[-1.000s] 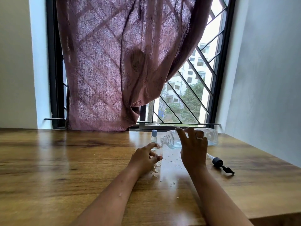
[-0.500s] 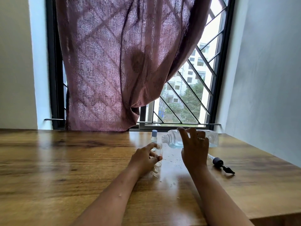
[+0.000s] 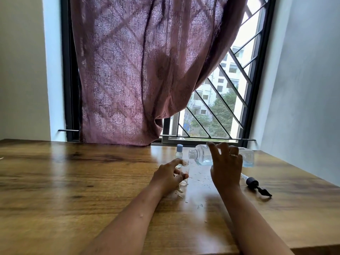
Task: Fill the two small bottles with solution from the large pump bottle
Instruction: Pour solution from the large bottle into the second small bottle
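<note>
Solution of a pale blue tint is seen pooled along the lower side of the large pump bottle (image 3: 202, 157), which is held on its side above the far part of the table (image 3: 73, 181). Its open threaded neck is pointed to the left. The bottle's middle is covered by the right hand (image 3: 227, 167). The fingers are spread and curved over the top of the body, the index fingertip is lifted clear, and the thumb is hidden beneath. A ring (image 3: 234, 155) is worn on one finger. Whether the bottle's base is touching the wood cannot be told.

Just left of and below the neck, the uncapped small bottle (image 3: 184, 172) is kept upright on the table. It is pinched low on its side between the thumb and curled fingers of the left hand (image 3: 168, 176). No liquid can be made out inside it. The capped small bottle (image 3: 179, 153), topped in blue, is stood just behind it, nearer the window.

Droplets (image 3: 200, 181) are scattered over the wood between the two hands. The pump head (image 3: 255, 184), dark with a clear tube, is laid flat to the right of the right wrist, apart from the bottles. Behind the table, a mauve curtain (image 3: 138, 70) is hung across most of the window grille (image 3: 220, 107).
</note>
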Tool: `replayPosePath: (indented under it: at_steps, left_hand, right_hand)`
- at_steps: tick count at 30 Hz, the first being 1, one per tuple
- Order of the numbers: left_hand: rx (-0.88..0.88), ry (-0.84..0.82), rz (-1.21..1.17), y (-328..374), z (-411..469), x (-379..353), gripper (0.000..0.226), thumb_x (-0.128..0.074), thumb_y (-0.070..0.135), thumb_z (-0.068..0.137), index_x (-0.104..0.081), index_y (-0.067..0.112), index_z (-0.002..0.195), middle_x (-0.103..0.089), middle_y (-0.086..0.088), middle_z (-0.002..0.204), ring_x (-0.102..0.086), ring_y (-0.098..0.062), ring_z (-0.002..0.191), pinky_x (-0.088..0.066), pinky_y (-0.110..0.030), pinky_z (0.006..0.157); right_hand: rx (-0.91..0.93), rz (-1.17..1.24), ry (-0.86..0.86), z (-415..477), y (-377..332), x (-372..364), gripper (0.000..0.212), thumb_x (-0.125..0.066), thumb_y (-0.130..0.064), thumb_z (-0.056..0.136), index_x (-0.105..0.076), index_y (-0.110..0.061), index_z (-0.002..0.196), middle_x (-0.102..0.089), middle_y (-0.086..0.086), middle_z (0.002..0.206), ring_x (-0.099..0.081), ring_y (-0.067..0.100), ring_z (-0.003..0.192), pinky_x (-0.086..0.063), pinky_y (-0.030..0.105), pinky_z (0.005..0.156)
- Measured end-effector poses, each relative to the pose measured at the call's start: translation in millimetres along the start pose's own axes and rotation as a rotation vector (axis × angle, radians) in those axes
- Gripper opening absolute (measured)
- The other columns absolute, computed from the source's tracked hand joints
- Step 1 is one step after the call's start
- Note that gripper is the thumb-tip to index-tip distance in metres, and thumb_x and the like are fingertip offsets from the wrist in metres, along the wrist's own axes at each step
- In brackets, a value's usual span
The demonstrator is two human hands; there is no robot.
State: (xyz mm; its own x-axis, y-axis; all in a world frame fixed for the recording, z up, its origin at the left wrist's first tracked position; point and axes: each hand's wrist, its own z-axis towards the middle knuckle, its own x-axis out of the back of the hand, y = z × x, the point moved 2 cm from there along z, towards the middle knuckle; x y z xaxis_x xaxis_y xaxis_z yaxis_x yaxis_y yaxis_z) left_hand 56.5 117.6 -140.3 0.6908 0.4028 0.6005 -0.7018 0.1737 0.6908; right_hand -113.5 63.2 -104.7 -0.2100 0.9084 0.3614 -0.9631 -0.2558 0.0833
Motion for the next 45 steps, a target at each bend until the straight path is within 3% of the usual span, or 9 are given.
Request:
replayPosePath:
  at_steps: [29,38,45]
  left_hand:
    - [0.013,0.003,-0.003,2.0,-1.4,1.2,0.044,-0.07,0.037,0.079,-0.052,0.035,0.119,-0.073,0.004,0.096,-0.068,-0.016,0.09,-0.053,-0.04,0.089]
    - [0.003,0.003,0.007,1.5,-1.3,1.3,0.04,-0.069,0.038,0.079,-0.053,0.038,0.115,-0.073,0.005,0.098,-0.067,-0.015,0.09,-0.052,-0.039,0.089]
    - [-0.004,0.006,0.014,3.1,-2.1,1.8,0.043,-0.069,0.038,0.08,-0.051,0.036,0.119,-0.073,0.004,0.1,-0.067,-0.015,0.091,-0.052,-0.039,0.089]
  right_hand:
    - [0.036,-0.06,0.021,0.6,-5.7,0.3,0.072,-0.055,0.007,0.052,-0.056,-0.027,0.116,-0.056,0.004,0.095,-0.037,0.027,0.084,-0.035,0.035,0.062]
    - [0.048,-0.001,0.04,2.2,-5.6,0.4,0.074,-0.058,0.008,0.049,-0.057,-0.026,0.114,-0.043,0.001,0.098,-0.037,0.026,0.085,-0.034,0.033,0.061]
    - [0.05,-0.013,0.042,1.9,-5.7,0.5,0.073,-0.06,0.007,0.049,-0.058,-0.026,0.114,-0.049,0.003,0.097,-0.037,0.026,0.085,-0.034,0.033,0.062]
